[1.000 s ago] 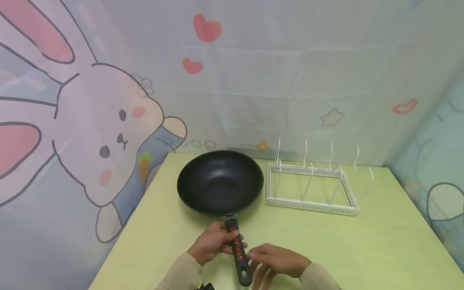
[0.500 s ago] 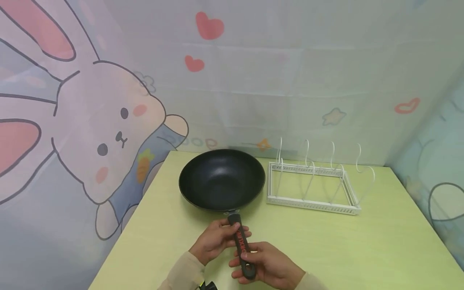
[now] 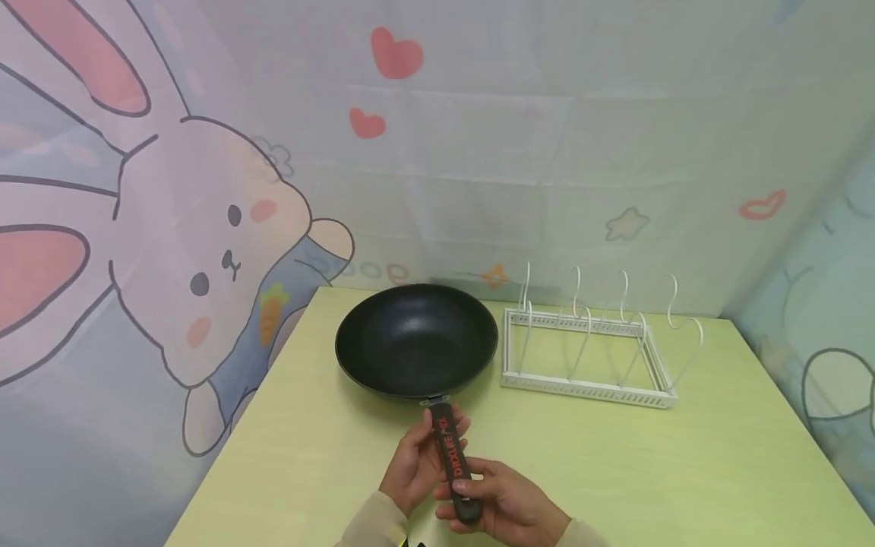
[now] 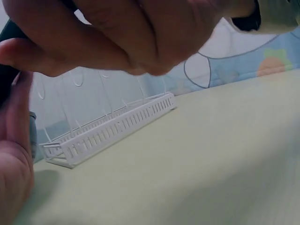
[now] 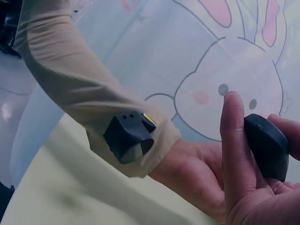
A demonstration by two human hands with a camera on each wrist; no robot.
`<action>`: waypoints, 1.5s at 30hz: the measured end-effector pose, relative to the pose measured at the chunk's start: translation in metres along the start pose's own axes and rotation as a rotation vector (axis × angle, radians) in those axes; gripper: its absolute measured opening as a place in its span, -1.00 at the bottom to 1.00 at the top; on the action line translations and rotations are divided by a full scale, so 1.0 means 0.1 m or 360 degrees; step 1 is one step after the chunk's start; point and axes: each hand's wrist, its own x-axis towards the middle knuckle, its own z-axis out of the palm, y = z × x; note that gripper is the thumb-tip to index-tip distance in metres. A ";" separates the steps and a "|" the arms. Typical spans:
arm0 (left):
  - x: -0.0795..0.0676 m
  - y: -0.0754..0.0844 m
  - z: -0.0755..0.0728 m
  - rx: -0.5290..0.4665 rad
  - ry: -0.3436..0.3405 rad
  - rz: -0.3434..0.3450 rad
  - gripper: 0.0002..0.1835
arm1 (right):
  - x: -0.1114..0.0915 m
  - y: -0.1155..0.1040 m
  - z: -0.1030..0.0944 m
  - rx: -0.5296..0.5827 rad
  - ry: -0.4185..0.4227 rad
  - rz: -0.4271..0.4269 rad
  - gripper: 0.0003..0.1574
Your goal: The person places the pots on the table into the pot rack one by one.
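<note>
A black wok (image 3: 417, 342) is at the left of the table in the head view, its long handle (image 3: 447, 448) directed toward me. My left hand (image 3: 418, 463) holds that handle near the pan, thumb along the left side and fingertips showing past the right. At the end with the hanging hole, my right hand (image 3: 506, 497) grips from the right, thumb on top and fingers underneath. The right wrist view shows the dark handle end (image 5: 269, 147) between the right hand's fingers. Curled left fingers (image 4: 89, 33) fill the top of the left wrist view.
A white rack (image 3: 588, 391) with upright curved wire dividers stands right of the wok on the pale green table (image 3: 581, 456). Behind the table hangs a cloth backdrop (image 3: 465, 152) printed with a rabbit and hearts. Its right side panel (image 3: 820, 304) borders the table.
My right hand has come in from beside the handle and taken hold of its end. The left thumb has shifted from the handle's top to its left side.
</note>
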 end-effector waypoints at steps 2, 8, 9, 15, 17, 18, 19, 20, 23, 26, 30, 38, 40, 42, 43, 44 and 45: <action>-0.01 -0.01 0.02 -0.0075 -0.0011 0.0009 -0.53 | 0.01 0.02 -0.01 0.0038 -0.0035 0.0002 -0.63; -0.03 -0.05 0.04 -0.0177 0.0015 0.0005 -0.52 | 0.03 0.06 -0.04 0.0120 -0.0194 -0.0003 -0.55; -0.02 -0.06 0.04 -0.0175 0.0029 0.0006 -0.53 | 0.03 0.07 -0.04 0.0124 -0.0207 -0.0006 -0.55; 0.02 -0.07 0.05 -0.0096 0.0127 0.0045 -0.56 | 0.03 0.07 -0.03 0.0142 -0.0221 -0.0020 -0.52; 0.02 -0.06 0.06 -0.0068 0.0155 0.0059 -0.56 | 0.03 0.06 -0.03 0.0147 -0.0238 -0.0025 -0.51; 0.02 -0.06 0.06 -0.0053 0.0159 0.0064 -0.56 | 0.02 0.06 -0.03 0.0148 -0.0252 -0.0033 -0.50; 0.01 -0.05 0.07 -0.0043 0.0160 0.0070 -0.56 | 0.02 0.06 -0.03 0.0148 -0.0261 -0.0037 -0.49; 0.01 -0.04 0.08 -0.0030 0.0150 0.0076 -0.56 | 0.01 0.06 -0.03 0.0145 -0.0270 -0.0042 -0.49; 0.00 0.01 0.15 -0.0066 0.0095 0.0092 -0.58 | 0.00 0.04 -0.02 0.0126 -0.0273 -0.0056 -0.49; 0.02 0.06 0.22 -0.0122 0.0033 0.0110 -0.58 | 0.00 0.01 0.00 0.0098 -0.0269 -0.0079 -0.49; 0.06 0.12 0.32 -0.0120 0.0000 0.0134 -0.57 | -0.02 -0.05 0.03 0.0096 -0.0280 -0.0112 -0.42; 0.16 0.15 0.48 -0.0103 -0.0114 0.0174 -0.55 | -0.08 -0.14 0.01 0.0081 -0.0361 -0.0182 -0.39; 0.17 0.16 0.50 -0.0146 -0.0186 0.0167 -0.54 | -0.09 -0.15 -0.01 0.0068 -0.0386 -0.0197 -0.40; 0.17 0.18 0.52 -0.0166 -0.0282 0.0159 -0.53 | -0.10 -0.16 -0.01 0.0065 -0.0421 -0.0203 -0.41; 0.16 0.19 0.52 -0.0172 -0.0323 0.0150 -0.52 | -0.10 -0.16 -0.01 0.0067 -0.0442 -0.0206 -0.42; 0.16 0.20 0.52 -0.0177 -0.0370 0.0139 -0.50 | -0.10 -0.16 -0.01 0.0067 -0.0461 -0.0210 -0.43; 0.16 0.21 0.52 -0.0179 -0.0429 0.0135 -0.49 | -0.10 -0.15 -0.01 0.0063 -0.0478 -0.0216 -0.44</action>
